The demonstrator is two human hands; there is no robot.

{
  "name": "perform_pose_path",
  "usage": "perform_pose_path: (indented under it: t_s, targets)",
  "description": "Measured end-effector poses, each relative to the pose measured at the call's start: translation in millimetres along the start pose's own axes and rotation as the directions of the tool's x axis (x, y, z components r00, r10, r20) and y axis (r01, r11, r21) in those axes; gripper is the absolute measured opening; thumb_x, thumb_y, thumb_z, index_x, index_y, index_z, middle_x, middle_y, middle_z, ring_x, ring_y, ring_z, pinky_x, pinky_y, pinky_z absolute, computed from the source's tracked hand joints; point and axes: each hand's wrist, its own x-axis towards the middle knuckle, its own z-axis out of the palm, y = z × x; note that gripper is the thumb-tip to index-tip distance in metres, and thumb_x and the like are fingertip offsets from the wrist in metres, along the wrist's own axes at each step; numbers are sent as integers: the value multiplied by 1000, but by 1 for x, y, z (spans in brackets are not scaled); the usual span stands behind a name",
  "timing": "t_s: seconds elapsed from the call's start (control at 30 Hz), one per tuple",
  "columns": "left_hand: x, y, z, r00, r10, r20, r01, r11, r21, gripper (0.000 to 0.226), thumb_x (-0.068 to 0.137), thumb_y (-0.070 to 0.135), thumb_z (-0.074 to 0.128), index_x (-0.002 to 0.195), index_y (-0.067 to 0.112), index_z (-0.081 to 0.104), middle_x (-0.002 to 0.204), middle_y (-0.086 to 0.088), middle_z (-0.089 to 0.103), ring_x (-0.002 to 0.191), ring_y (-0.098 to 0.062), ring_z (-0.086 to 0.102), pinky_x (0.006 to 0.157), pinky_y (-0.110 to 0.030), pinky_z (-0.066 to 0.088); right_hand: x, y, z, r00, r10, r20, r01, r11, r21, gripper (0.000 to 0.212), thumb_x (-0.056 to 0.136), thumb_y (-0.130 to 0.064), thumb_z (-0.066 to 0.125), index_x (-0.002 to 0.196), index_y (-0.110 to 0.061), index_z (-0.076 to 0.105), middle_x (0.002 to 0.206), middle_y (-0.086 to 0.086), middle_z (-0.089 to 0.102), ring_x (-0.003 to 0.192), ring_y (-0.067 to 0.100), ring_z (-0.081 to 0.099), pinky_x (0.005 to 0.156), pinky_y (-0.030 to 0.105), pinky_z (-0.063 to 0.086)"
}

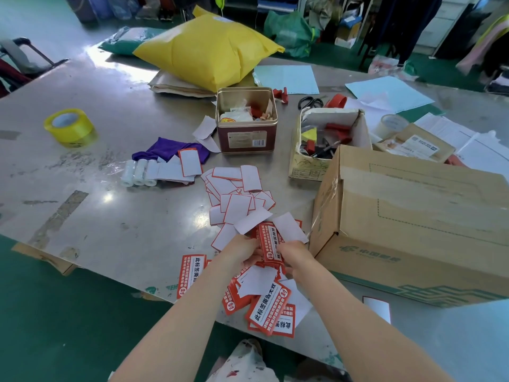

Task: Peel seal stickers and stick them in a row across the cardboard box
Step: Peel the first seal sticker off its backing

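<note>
Near the counter's front edge, both hands pinch one seal sticker, left hand and right hand; its long axis points away, cardboard box just rightward, nearer the right hand.

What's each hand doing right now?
Left hand: grips the red seal sticker.
Right hand: pinches the same sticker's right side, apparently peeling.

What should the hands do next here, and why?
Probably finish peeling the red seal sticker off its backing, then carry it to the cardboard box. Both the left hand and the right hand grip the sticker stack above the table, white backing already curls away, and no sticker shows on the box's visible faces.
</note>
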Motion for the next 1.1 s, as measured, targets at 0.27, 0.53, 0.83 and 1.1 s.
perform_pose_path:
  t_s: [0.27, 0.53, 0.83, 1.1]
  targets:
    - [7, 1, 8, 994, 107, -15, -102, 976, 195, 16, 90, 17, 57, 101, 9, 64, 98, -12, 69, 69, -12, 64, 77, -25, 55, -2, -1, -6, 1000, -17, 11, 18, 1000, -15, 17, 95, -18, 48, 89, -8, 61, 83, 11, 68, 68, 19, 63, 70, 30, 54]
    - [-4, -3, 5, 988, 86, 131, -59, 978, -199, 19, 94, 6, 48, 109, -3, 57, 103, -19, 66, 85, -23, 68, 63, -23, 59, -10, 1, -11, 992, -120, 50, 123, 989, -80, 20, 96, -16, 47, 103, -7, 64, 80, 7, 65, 65, 15, 62, 56, 23, 49]
    - [-1, -4, 5, 977, 135, 163, -94, 966, -242, 23, 95, 21, 49, 107, 3, 59, 107, -16, 67, 95, -27, 68, 86, -33, 56, -16, 4, -11, 965, -229, 124, 247, 957, -154, 42, 82, -42, 68, 114, -17, 60, 111, 2, 67, 101, 22, 65, 93, 44, 52]
    - [1, -5, -4, 962, 175, 211, -136, 973, -187, 24, 91, 18, 55, 104, -1, 63, 107, -19, 67, 97, -29, 68, 92, -38, 53, -17, 3, -13, 952, -252, 174, 283, 942, -182, 32, 81, -38, 69, 108, -22, 62, 112, 1, 66, 104, 22, 63, 95, 44, 51]
